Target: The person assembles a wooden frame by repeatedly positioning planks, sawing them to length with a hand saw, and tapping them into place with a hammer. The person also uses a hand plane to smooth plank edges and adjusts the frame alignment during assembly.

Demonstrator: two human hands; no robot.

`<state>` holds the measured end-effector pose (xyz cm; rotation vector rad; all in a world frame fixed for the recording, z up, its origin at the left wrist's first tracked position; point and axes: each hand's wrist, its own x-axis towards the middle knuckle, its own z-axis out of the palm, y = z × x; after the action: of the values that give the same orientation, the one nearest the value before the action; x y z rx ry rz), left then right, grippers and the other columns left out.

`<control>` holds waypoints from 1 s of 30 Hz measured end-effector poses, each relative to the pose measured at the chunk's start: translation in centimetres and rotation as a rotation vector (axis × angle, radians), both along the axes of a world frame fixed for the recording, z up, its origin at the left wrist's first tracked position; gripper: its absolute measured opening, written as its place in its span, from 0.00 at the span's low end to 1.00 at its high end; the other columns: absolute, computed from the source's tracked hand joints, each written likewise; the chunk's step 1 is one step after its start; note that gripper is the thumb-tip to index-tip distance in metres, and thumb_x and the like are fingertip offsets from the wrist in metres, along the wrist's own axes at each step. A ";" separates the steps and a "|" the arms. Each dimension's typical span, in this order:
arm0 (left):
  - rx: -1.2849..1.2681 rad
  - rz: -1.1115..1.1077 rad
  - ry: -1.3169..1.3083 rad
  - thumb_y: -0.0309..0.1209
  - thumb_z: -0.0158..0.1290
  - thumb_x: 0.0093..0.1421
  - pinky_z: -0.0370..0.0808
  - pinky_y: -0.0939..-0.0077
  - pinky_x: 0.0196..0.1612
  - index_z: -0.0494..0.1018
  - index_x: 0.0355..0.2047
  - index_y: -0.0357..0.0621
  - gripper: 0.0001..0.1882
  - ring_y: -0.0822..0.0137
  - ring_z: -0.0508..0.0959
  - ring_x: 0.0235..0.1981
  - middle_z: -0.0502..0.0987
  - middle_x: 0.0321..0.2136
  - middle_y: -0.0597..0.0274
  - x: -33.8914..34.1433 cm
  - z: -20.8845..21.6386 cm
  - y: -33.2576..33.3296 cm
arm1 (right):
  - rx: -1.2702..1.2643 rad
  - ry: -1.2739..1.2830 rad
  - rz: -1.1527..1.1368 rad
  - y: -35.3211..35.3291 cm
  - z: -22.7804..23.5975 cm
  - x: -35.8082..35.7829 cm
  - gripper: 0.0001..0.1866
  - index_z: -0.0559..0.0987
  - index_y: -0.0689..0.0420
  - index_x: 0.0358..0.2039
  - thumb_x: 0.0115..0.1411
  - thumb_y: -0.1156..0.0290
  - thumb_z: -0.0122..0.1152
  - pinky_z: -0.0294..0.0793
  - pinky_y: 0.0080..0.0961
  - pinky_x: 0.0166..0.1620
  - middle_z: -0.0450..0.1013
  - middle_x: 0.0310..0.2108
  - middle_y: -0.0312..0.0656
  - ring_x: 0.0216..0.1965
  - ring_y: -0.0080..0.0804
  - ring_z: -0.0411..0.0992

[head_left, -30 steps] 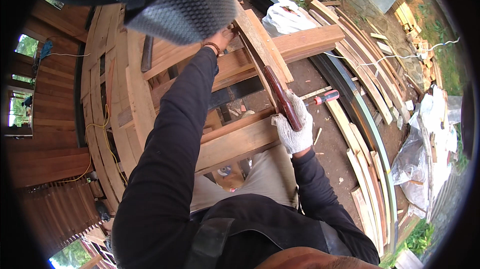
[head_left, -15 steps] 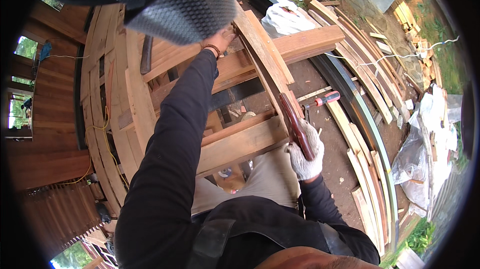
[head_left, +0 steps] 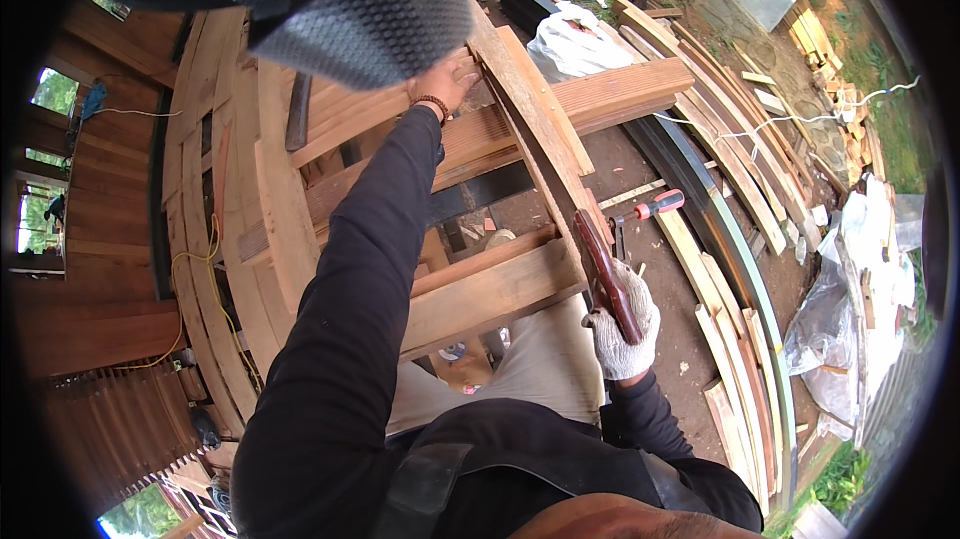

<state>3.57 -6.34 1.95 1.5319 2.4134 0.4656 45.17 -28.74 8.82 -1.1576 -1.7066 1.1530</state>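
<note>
My bare left hand (head_left: 447, 86), with a beaded bracelet at its wrist, reaches far forward to the edge of a long plank (head_left: 540, 104). Its fingers lie stretched against the wood, partly covered by the dark textured pad above. In a white knit glove, my right hand (head_left: 627, 334) is wrapped round a tool with a glossy reddish-brown wooden handle (head_left: 606, 274). That handle lies close along the near end of the plank; I cannot make out the rest of the tool. A thick reddish beam (head_left: 620, 94) crosses under the plank.
A red-and-black-handled screwdriver (head_left: 660, 204) lies just beyond my right hand. Shorter boards (head_left: 490, 304) cross above my legs. Long floorboards (head_left: 205, 199) with a yellow cord (head_left: 213, 239) run along the left. Stacked planks (head_left: 720, 139), a green-edged dark beam (head_left: 735, 229) and plastic sheeting (head_left: 850, 309) lie right.
My right hand and the wooden-handled tool have shifted slightly right and nearer to me in the picture. My left hand stays at the plank; the whole view has moved a little.
</note>
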 end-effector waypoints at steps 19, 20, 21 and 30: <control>0.009 0.023 -0.052 0.61 0.56 0.64 0.62 0.50 0.66 0.78 0.60 0.56 0.33 0.53 0.79 0.60 0.83 0.54 0.52 -1.3 -0.2 -0.1 | 0.103 0.011 0.072 4.5 -0.8 -3.9 0.33 0.75 0.63 0.61 0.56 0.69 0.75 0.80 0.31 0.47 0.82 0.42 0.49 0.39 0.37 0.82; -0.006 0.026 -0.060 0.61 0.56 0.64 0.62 0.50 0.66 0.78 0.61 0.56 0.33 0.53 0.79 0.59 0.83 0.54 0.52 -1.1 -0.4 -0.4 | 0.026 0.040 0.057 3.3 -0.4 -3.3 0.33 0.75 0.64 0.61 0.57 0.67 0.75 0.81 0.32 0.48 0.82 0.43 0.49 0.41 0.37 0.83; -0.004 0.033 -0.066 0.61 0.56 0.64 0.62 0.50 0.66 0.78 0.61 0.56 0.33 0.52 0.79 0.59 0.83 0.54 0.52 -1.0 -0.2 -0.3 | -0.036 0.072 0.048 2.6 0.2 -2.3 0.34 0.74 0.64 0.61 0.58 0.64 0.76 0.81 0.32 0.50 0.82 0.44 0.50 0.42 0.37 0.83; 0.084 0.026 0.062 0.59 0.58 0.62 0.67 0.48 0.58 0.84 0.47 0.53 0.26 0.50 0.80 0.53 0.85 0.45 0.52 0.4 -2.4 -0.8 | 0.071 0.020 0.036 3.9 1.6 -3.1 0.32 0.75 0.66 0.60 0.57 0.70 0.74 0.80 0.28 0.48 0.82 0.41 0.45 0.40 0.30 0.81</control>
<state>4.01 -7.18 -0.44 1.5732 2.4929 0.5389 42.06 -24.87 10.37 -1.0731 -1.7448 1.1132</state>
